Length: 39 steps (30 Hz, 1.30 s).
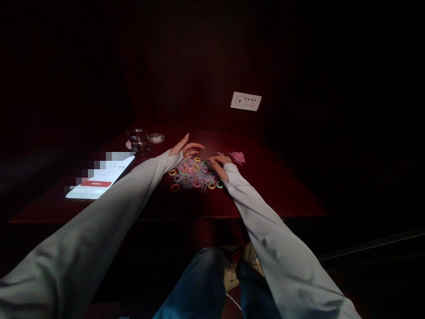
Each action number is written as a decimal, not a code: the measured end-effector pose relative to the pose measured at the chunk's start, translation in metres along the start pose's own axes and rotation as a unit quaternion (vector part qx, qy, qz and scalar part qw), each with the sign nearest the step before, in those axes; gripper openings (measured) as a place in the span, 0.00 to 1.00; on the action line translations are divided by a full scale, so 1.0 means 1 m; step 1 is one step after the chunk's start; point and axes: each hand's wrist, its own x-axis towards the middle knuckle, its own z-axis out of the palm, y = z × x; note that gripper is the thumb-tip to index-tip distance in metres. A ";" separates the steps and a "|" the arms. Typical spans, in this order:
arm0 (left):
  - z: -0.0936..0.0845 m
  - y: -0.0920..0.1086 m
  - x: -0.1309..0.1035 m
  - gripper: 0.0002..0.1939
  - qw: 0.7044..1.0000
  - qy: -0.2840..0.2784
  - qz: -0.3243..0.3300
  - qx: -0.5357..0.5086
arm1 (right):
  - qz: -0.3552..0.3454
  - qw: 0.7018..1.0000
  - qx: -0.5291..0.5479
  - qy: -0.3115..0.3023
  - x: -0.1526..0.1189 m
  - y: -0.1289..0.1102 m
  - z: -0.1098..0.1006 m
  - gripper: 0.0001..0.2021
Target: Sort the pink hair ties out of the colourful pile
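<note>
A loose heap of coloured hair ties [195,175] lies on the dark red table, mixing thin pink and lilac bands with thicker yellow, orange and green rings. My left hand [186,147] is just over the far left edge of the heap, palm down, fingers spread and nothing seen in them. At the heap's right edge, my right hand [222,163] has its thumb and fingertips drawn together; anything between them is too small to make out. Just beyond that hand sits a smaller cluster of pink bands [237,157].
A clear jar [137,139] stands at the back left, with a round clear lid [156,138] beside it. A lit phone [99,179] lies by my left forearm. The wall behind carries a white socket plate [246,101]. The table's front edge [199,217] runs below my forearms.
</note>
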 end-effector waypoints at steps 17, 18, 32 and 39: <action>-0.002 -0.003 0.005 0.40 0.987 0.100 0.034 0.122 | 0.031 0.993 0.105 -0.052 0.010 -0.015 0.024 0.18; 0.001 -0.003 0.003 0.38 0.985 0.079 0.065 0.139 | 0.043 0.988 0.138 -0.056 0.010 -0.015 0.024 0.20; 0.010 0.012 -0.015 0.37 0.974 0.022 0.140 0.178 | 0.060 0.968 0.234 -0.075 0.008 -0.022 0.012 0.31; 0.012 0.012 -0.015 0.36 0.973 0.045 0.155 0.163 | 0.032 0.987 0.152 -0.035 0.007 -0.020 0.007 0.27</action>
